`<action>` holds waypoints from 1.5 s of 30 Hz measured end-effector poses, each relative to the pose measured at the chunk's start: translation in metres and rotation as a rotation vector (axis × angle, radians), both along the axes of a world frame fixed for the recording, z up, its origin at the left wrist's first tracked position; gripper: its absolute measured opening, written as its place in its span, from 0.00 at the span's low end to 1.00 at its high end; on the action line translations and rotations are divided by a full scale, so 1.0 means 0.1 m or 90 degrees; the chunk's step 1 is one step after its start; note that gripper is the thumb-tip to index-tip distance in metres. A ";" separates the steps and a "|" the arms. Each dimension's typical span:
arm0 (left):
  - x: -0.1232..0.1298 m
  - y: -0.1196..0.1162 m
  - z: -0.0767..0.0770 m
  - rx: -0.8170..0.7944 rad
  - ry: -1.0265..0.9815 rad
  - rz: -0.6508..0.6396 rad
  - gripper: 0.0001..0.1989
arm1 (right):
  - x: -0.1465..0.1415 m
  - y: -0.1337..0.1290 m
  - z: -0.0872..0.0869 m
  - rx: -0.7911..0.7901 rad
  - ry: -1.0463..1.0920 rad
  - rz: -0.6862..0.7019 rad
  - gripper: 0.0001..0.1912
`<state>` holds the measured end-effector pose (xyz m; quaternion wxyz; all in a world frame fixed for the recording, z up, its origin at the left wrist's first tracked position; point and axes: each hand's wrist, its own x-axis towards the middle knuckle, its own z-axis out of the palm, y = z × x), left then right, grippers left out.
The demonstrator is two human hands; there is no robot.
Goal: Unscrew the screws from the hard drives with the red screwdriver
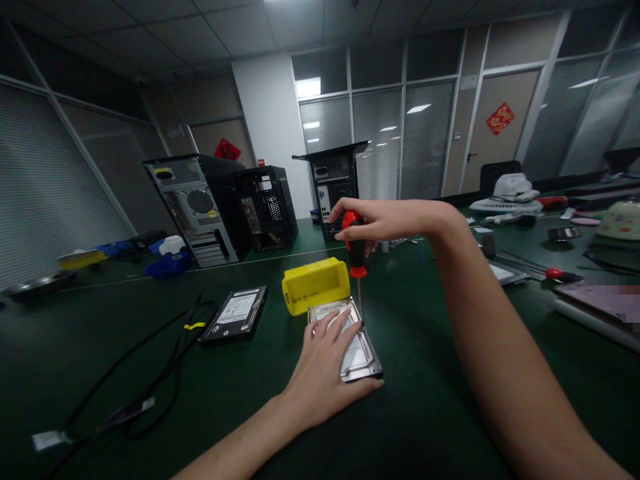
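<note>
A silver hard drive [367, 357] lies label up on the green table, its far end against a yellow plastic bin [317, 283]. My left hand [327, 367] rests on the drive with its fingers spread over the label and the thumb along the near edge. Above the drive, my right hand [367, 223] grips a red and black screwdriver [357, 257] from the top. The screwdriver stands nearly upright, its shaft reaching down to the drive's right edge beside my left fingertips. Whether the tip sits in a screw cannot be made out.
A second hard drive [237, 313] and a black cable [175, 363] lie to the left. Computer cases [200, 207] stand at the back, with a blue bin [169, 265] beside them. Another screwdriver [563, 275] and a pink-topped object [600, 303] are at the right.
</note>
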<state>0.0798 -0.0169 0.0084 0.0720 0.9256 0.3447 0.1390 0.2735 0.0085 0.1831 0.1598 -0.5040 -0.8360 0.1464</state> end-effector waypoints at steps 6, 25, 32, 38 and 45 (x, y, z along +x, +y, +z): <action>0.00 0.00 0.00 -0.010 -0.007 0.007 0.41 | -0.01 0.05 -0.01 0.034 -0.011 -0.023 0.22; 0.01 -0.03 0.05 -0.037 -0.043 0.009 0.32 | -0.04 0.05 0.00 0.060 -0.037 -0.001 0.26; 0.01 -0.04 0.05 -0.031 -0.040 0.014 0.32 | -0.06 0.04 -0.01 0.034 -0.012 0.007 0.21; 0.01 -0.04 0.06 -0.036 -0.038 0.014 0.33 | -0.12 0.03 0.00 0.102 -0.084 -0.038 0.23; 0.00 -0.04 0.05 -0.040 -0.046 0.013 0.33 | -0.09 0.00 -0.01 0.062 -0.039 -0.070 0.30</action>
